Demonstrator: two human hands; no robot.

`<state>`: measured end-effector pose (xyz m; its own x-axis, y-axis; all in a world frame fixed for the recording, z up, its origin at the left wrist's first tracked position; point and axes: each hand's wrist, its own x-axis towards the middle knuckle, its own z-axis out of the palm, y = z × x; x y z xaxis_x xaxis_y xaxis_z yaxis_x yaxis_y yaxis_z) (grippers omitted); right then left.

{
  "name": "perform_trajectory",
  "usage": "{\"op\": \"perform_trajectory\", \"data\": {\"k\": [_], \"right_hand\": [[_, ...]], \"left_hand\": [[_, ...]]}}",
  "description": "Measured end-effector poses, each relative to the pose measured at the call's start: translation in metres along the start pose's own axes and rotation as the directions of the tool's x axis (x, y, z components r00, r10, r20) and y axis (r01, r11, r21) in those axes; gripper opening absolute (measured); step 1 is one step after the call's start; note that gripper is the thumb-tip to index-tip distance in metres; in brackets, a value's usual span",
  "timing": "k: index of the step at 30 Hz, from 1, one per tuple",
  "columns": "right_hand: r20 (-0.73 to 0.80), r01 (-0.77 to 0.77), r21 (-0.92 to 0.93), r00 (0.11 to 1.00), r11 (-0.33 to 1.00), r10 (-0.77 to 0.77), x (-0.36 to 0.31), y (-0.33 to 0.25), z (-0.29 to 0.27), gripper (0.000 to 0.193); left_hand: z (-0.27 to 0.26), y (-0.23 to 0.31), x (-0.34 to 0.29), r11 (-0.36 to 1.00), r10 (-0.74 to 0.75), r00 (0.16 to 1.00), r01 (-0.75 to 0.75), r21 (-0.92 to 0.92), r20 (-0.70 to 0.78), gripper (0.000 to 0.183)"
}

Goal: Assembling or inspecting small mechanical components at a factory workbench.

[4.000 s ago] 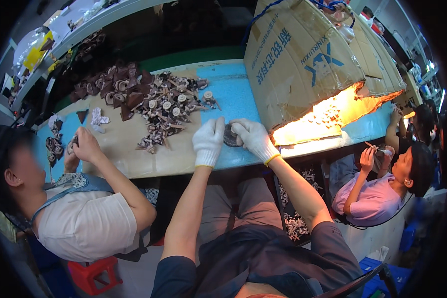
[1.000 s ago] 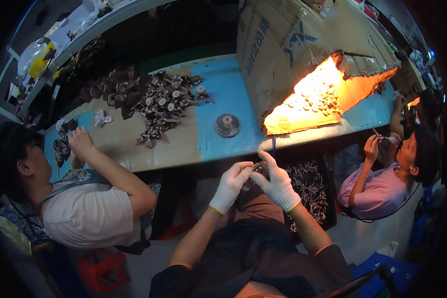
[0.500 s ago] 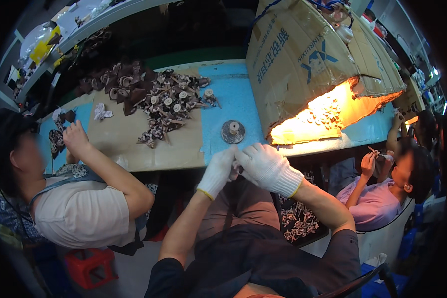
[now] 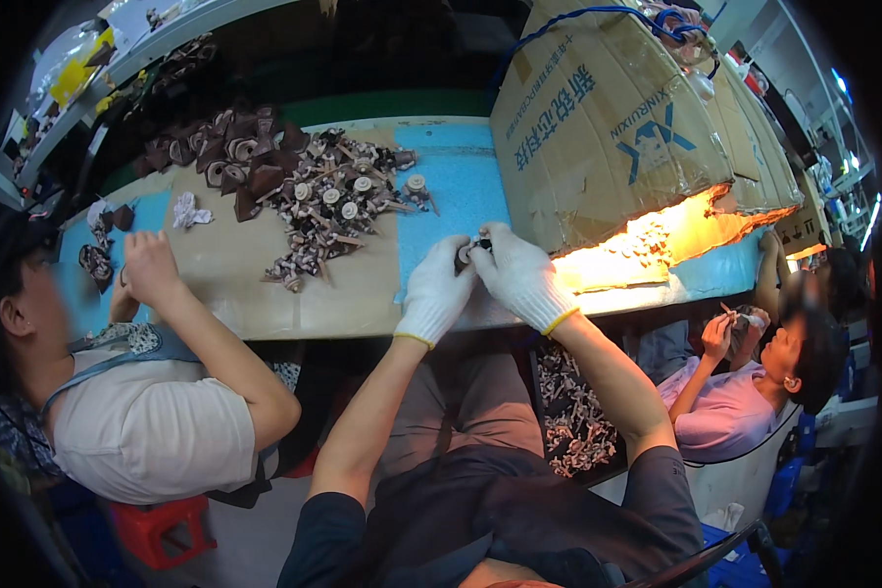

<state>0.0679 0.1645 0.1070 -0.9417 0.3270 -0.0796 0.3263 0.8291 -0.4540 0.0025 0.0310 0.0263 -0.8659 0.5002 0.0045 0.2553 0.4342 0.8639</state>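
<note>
My left hand [image 4: 437,294] and my right hand [image 4: 521,277], both in white knitted gloves with yellow cuffs, meet over the blue part of the table. Their fingers close around a small dark brown part [image 4: 465,256] with a paler face; its exact shape is mostly covered by the gloves. The round grey disc that stood on the blue mat is largely hidden behind my hands. Left of them lies a big heap of small brown-and-cream pieces [image 4: 335,201] with thin stems and round cream tops. Dark brown cup-like pieces [image 4: 240,162] lie behind that heap.
A cardboard box [image 4: 598,127] with a torn opening, glowing orange inside over more small pieces, stands to my right. Below the table edge is a dark tray [image 4: 573,421] of small parts. One person [image 4: 157,412] sits at left, another [image 4: 720,421] at right, both handling pieces.
Both my hands have moved forward from the table's near edge onto the blue mat, covering the disc. The view has shifted slightly, and the person at right has moved a little.
</note>
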Motion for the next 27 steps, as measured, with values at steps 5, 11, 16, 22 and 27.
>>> {"op": "perform_trajectory", "data": {"k": [5,11,16,22,27], "right_hand": [[0.115,0.030,-0.181,0.993,0.983,-0.009,0.010,-0.016,-0.009,0.040],[0.186,0.141,-0.353,0.979,0.925,-0.078,0.030,-0.025,-0.006,0.032],[0.189,0.246,-0.446,0.966,0.861,-0.178,0.023,-0.025,-0.004,0.028],[0.160,0.325,-0.505,0.946,0.800,-0.283,0.027,0.006,0.034,0.026],[0.023,0.289,-0.434,0.951,0.854,-0.310,0.026,0.019,0.038,0.023]], "left_hand": [[-0.005,-0.004,0.001,1.000,0.002,1.000,-0.002,-0.022,0.027,0.043],[-0.019,-0.004,-0.004,0.970,0.034,0.999,-0.036,-0.238,-0.012,0.047],[-0.019,0.016,0.008,0.829,0.000,0.992,-0.069,-0.555,-0.124,0.047],[0.015,0.007,0.021,0.729,-0.003,0.994,-0.075,-0.681,-0.113,0.037],[0.024,0.017,0.019,0.760,0.015,0.983,-0.129,-0.637,-0.181,0.035]]}}
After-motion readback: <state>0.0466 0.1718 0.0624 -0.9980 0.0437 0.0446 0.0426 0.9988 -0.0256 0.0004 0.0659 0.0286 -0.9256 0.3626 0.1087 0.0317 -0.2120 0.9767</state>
